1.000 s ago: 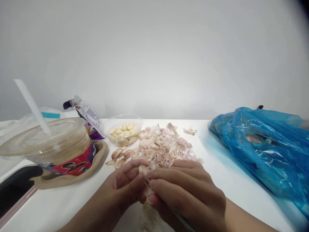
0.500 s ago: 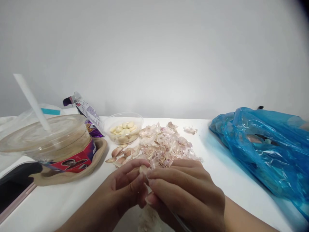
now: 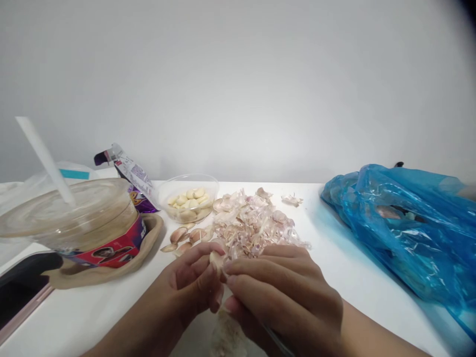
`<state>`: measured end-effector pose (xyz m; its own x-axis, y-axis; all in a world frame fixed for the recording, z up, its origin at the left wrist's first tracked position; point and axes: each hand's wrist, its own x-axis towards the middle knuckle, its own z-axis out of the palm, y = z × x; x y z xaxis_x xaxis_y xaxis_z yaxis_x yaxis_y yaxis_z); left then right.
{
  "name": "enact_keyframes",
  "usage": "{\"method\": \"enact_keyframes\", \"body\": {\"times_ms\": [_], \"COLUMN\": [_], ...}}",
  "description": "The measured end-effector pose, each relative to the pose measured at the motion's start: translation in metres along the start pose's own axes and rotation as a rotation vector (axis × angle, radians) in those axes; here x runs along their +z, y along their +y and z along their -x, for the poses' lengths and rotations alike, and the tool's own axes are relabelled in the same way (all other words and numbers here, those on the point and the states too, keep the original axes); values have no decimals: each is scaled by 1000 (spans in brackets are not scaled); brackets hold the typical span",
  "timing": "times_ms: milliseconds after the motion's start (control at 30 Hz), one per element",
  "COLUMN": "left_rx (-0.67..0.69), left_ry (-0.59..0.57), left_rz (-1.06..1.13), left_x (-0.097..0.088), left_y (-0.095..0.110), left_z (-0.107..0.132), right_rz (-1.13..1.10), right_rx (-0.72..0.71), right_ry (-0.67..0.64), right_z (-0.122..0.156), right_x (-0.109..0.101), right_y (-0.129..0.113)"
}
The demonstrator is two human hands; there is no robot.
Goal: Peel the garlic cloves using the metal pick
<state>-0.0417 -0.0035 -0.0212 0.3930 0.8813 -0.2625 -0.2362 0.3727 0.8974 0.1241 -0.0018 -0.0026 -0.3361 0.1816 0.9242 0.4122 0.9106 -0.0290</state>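
Note:
Between the thumb and fingers of my left hand (image 3: 193,282) a pale garlic clove (image 3: 215,260) is pinched. My right hand (image 3: 286,292) is closed, its fingertips meeting the clove's right side. A thin greyish tool (image 3: 277,339) runs beneath the right palm; most of it is hidden, so its kind is unclear. Under both hands lies a whitish, papery bulb-like thing (image 3: 226,334), partly covered. Just beyond the hands spreads a heap of garlic skins (image 3: 256,220). Several unpeeled cloves (image 3: 182,235) lie left of it, and peeled cloves (image 3: 189,201) fill a clear plastic bowl (image 3: 213,186) behind them.
A lidded drink cup (image 3: 100,213) with a straw (image 3: 44,158) stands left in a cardboard holder (image 3: 152,233). Beside it are a phone (image 3: 26,277) and a purple snack packet (image 3: 143,196). A blue plastic bag (image 3: 401,228) lies right. A wall rises behind the white table (image 3: 357,277).
The clove shows more of its pale side above the left fingers and has tilted slightly. Both hands have shifted slightly left in view, as has the whole scene.

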Motion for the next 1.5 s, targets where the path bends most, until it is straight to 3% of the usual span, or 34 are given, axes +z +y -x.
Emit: {"method": "enact_keyframes", "body": {"times_ms": [500,767,1133,1500], "left_rx": [3,34,-68,-126], "left_ry": [-40,12,27,48], "left_rz": [-29,8,105,58], "left_x": [2,4,4,4], "left_y": [2,-1,6,6], "left_z": [1,-5,-9,-9], "right_rz": [-13,-42,-92,-101], "right_rx": [-11,24,94,87], "right_ry": [43,60,-7,-56], "right_z": [1,-3,5,3], "right_x": [1,2,3,2], "right_y": [4,11,16,16]}}
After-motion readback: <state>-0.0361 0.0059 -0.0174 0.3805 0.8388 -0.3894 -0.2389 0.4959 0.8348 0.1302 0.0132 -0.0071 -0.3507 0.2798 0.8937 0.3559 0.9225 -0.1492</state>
